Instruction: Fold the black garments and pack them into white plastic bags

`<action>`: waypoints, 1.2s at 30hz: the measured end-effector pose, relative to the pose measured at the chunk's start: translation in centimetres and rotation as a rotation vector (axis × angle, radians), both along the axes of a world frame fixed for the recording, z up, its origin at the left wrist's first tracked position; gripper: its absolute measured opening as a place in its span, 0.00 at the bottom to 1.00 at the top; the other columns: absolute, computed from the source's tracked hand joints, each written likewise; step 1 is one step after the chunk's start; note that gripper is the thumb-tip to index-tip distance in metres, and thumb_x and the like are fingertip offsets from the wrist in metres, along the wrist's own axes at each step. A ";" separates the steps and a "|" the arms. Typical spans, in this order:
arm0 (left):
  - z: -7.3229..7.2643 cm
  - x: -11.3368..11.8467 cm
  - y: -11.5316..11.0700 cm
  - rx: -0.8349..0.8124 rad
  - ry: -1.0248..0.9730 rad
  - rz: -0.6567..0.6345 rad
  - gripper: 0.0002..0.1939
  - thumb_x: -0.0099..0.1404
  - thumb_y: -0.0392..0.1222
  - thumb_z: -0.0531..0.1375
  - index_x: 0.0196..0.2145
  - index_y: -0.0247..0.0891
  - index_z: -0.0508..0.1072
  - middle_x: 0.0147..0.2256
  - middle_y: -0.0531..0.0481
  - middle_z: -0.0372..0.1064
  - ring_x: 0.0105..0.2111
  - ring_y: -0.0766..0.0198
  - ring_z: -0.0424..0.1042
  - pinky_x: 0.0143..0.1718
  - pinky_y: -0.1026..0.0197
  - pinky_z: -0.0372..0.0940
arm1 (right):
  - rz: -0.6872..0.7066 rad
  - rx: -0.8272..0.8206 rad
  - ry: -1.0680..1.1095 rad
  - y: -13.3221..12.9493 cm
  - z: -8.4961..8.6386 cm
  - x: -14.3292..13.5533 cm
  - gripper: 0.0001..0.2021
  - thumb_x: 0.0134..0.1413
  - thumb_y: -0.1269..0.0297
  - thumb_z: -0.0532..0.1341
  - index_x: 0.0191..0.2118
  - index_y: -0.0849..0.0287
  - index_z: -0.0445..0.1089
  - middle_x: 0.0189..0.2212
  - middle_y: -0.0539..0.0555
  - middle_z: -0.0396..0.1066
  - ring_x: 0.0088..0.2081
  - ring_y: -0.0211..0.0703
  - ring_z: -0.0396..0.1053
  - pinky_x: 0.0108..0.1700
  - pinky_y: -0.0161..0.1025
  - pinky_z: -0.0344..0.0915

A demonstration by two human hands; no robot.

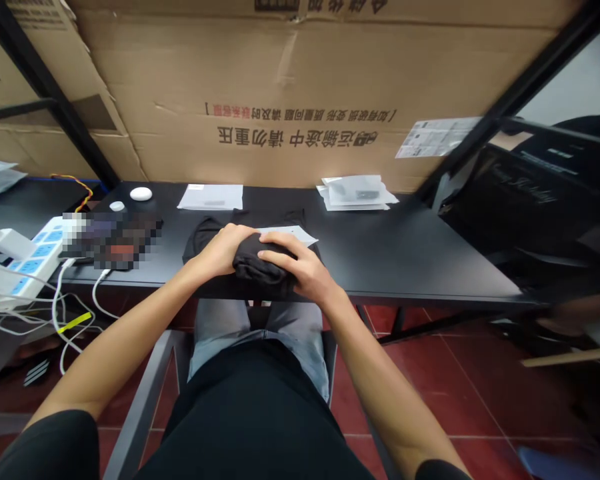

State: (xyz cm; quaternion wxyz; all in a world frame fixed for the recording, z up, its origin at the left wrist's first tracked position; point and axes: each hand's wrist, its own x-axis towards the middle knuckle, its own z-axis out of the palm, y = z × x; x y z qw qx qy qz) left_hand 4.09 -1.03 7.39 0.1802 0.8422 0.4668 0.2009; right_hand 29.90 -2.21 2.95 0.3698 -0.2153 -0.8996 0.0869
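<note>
A bundle of black cloth (260, 267) lies folded or rolled at the front edge of the black table, with more dark fabric spread behind it and to its left. My left hand (229, 248) grips the bundle's left side, its fingertips mostly hidden behind the cloth. From the right, my right hand (300, 263) wraps round the same bundle, fingers bent over its top. Just behind my hands, a white sheet (293, 233) lies on the dark fabric, partly covered by my right fingers.
White packets (213, 197) and a further stack (357, 192) lie along the cardboard (300, 80) at the back. On the left are a white power strip (40, 250), cables, a blurred-out dark object and a white oval case (141, 194). Black bags stand at the right.
</note>
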 end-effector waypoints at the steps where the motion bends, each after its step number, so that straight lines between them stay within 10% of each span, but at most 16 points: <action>1: 0.2 -0.1 0.1 -0.008 -0.001 0.012 0.15 0.64 0.36 0.66 0.48 0.41 0.87 0.42 0.45 0.86 0.45 0.47 0.82 0.46 0.56 0.70 | 0.005 0.007 -0.038 0.3 -0.2 0.2 0.26 0.75 0.73 0.60 0.70 0.42 0.76 0.74 0.56 0.72 0.76 0.55 0.70 0.76 0.59 0.73; 11: 1.2 1.3 -0.9 0.167 0.165 0.229 0.16 0.81 0.41 0.58 0.54 0.47 0.86 0.47 0.42 0.86 0.49 0.45 0.83 0.49 0.50 0.71 | -0.213 -0.009 -0.350 0.4 1.0 1.2 0.48 0.54 0.88 0.58 0.78 0.45 0.67 0.74 0.59 0.73 0.75 0.56 0.72 0.72 0.54 0.77; 15: 1.8 1.9 -2.3 0.290 0.243 0.244 0.23 0.76 0.28 0.57 0.58 0.46 0.84 0.57 0.41 0.83 0.60 0.43 0.77 0.47 0.49 0.73 | -0.361 -0.024 -0.380 0.5 2.4 0.3 0.44 0.58 0.87 0.57 0.76 0.46 0.68 0.72 0.59 0.75 0.70 0.58 0.77 0.65 0.52 0.82; 28: 2.1 4.6 -3.9 0.345 0.313 0.289 0.15 0.80 0.36 0.58 0.53 0.43 0.85 0.59 0.40 0.82 0.62 0.44 0.74 0.36 0.51 0.74 | -0.876 -0.207 -0.674 1.3 4.8 -3.6 0.17 0.70 0.79 0.60 0.55 0.61 0.82 0.46 0.71 0.86 0.48 0.66 0.87 0.49 0.53 0.82; 36: 0.7 3.7 -3.6 0.245 0.231 0.309 0.13 0.79 0.44 0.64 0.57 0.46 0.83 0.59 0.43 0.82 0.61 0.45 0.77 0.45 0.50 0.76 | -0.800 -0.114 -0.775 -0.4 4.1 -4.1 0.20 0.75 0.75 0.57 0.63 0.74 0.78 0.56 0.78 0.82 0.56 0.68 0.83 0.54 0.53 0.79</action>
